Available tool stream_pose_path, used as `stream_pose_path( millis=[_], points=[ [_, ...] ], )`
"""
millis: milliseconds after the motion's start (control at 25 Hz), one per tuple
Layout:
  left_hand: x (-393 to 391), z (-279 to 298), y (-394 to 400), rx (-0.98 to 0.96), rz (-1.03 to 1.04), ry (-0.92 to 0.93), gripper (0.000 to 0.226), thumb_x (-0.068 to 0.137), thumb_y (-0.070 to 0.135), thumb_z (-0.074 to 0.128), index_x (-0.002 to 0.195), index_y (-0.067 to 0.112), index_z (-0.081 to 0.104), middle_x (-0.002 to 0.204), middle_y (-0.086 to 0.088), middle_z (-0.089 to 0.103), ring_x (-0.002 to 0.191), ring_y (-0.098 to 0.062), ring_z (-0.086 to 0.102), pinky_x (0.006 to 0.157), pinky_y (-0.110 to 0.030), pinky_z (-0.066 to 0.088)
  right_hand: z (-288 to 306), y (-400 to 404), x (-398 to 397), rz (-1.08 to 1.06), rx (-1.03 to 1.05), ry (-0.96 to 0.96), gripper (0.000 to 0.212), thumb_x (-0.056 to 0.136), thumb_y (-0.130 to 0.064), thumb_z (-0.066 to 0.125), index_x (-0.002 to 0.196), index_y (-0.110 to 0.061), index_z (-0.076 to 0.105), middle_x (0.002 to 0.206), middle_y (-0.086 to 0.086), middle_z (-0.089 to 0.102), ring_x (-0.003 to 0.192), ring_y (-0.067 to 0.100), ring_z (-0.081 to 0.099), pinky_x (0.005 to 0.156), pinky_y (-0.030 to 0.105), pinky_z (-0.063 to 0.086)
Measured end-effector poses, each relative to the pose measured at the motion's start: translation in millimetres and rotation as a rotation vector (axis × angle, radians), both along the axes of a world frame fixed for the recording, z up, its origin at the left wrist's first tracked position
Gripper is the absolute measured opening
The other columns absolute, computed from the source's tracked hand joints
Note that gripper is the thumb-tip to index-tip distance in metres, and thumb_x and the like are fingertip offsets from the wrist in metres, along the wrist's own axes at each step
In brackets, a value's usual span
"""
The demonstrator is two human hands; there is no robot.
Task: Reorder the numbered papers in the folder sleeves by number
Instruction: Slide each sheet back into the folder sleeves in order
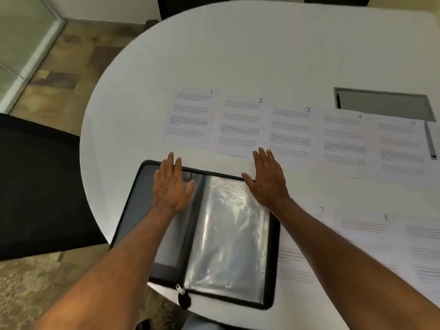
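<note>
Folder: open before us on the table, sleeves glaring.
Our hands: left hand, right hand spread flat at its top.
Papers: 1–4 readable beyond; others blurred, cropped.

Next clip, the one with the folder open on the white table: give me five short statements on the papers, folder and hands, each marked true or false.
1. Papers 1 to 4 lie in a row beyond the folder. True.
2. The left hand grips a paper. False: its fingers are straight, flat over the folder's left side.
3. The folder is zipped shut. False: it lies open, clear sleeve showing.
4. The right hand is open at the folder's top right corner. True.
5. Paper 2 sits in the sleeve. False: it lies on the table.
</note>
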State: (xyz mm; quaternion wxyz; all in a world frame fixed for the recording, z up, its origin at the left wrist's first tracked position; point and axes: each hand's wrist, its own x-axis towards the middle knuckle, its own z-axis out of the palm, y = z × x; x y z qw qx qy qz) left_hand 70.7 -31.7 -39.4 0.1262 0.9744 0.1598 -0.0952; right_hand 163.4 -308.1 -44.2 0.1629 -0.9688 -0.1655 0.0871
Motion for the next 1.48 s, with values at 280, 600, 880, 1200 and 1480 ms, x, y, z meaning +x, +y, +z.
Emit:
stream_pose_path(
  millis=[280, 600, 880, 1200, 1480],
  points=[
    [76, -38, 75, -0.225, 0.144, -0.035, 0.082, 0.101, 0.046, 0.052, 0.163, 0.013, 0.011, 0.172, -0.006, -0.003, 0.158, -0.030, 0.002, 0.128, -0.048, 0.008, -12, 89, 72, -0.011, -0.019, 0.048, 0.081, 0.103, -0.054, 0.047, 0.163, -0.011, 0.015, 0.171, 0.009, 0.011, 0.159, 0.027, 0.004, 0.128, 0.046, 0.013],
    [165, -88, 125, -0.258, 0.157, -0.013, 0.083, 0.101, 0.052, 0.050, 0.162, 0.011, 0.012, 0.171, -0.011, -0.001, 0.157, -0.032, 0.005, 0.128, -0.048, 0.009, -33, 156, 183, -0.009, -0.101, 0.092, 0.086, 0.101, -0.057, 0.050, 0.162, -0.007, 0.015, 0.170, 0.012, 0.012, 0.158, 0.029, 0.006, 0.128, 0.040, 0.008],
    [210, -126, 132, -0.200, 0.136, -0.090, 0.079, 0.103, 0.054, 0.040, 0.163, 0.011, 0.010, 0.172, -0.010, -0.003, 0.158, -0.030, -0.002, 0.127, -0.052, -0.002, -71, 201, 288, 0.056, -0.184, 0.089, 0.098, 0.094, -0.067, 0.052, 0.161, -0.005, 0.016, 0.170, 0.015, 0.014, 0.157, 0.032, 0.009, 0.128, 0.045, 0.013],
    [206, -156, 122, 0.011, 0.118, -0.155, 0.078, 0.106, 0.060, 0.023, 0.163, 0.008, 0.008, 0.172, -0.012, 0.000, 0.158, -0.030, -0.003, 0.126, -0.056, 0.000, -109, 224, 324, 0.053, -0.214, 0.069, 0.118, 0.083, -0.090, 0.036, 0.162, -0.005, 0.013, 0.171, 0.015, 0.006, 0.158, 0.036, -0.001, 0.126, 0.055, 0.004],
    [207, -154, 122, 0.021, 0.111, -0.133, 0.079, 0.105, 0.060, 0.022, 0.163, 0.009, 0.008, 0.172, -0.012, 0.001, 0.158, -0.030, -0.002, 0.126, -0.056, 0.001, -91, 230, 290, 0.050, 0.098, 0.052, 0.072, 0.086, -0.069, 0.062, 0.147, -0.033, 0.051, 0.140, 0.001, 0.051, 0.124, 0.015, 0.047, 0.105, 0.038, 0.044]
  ],
)
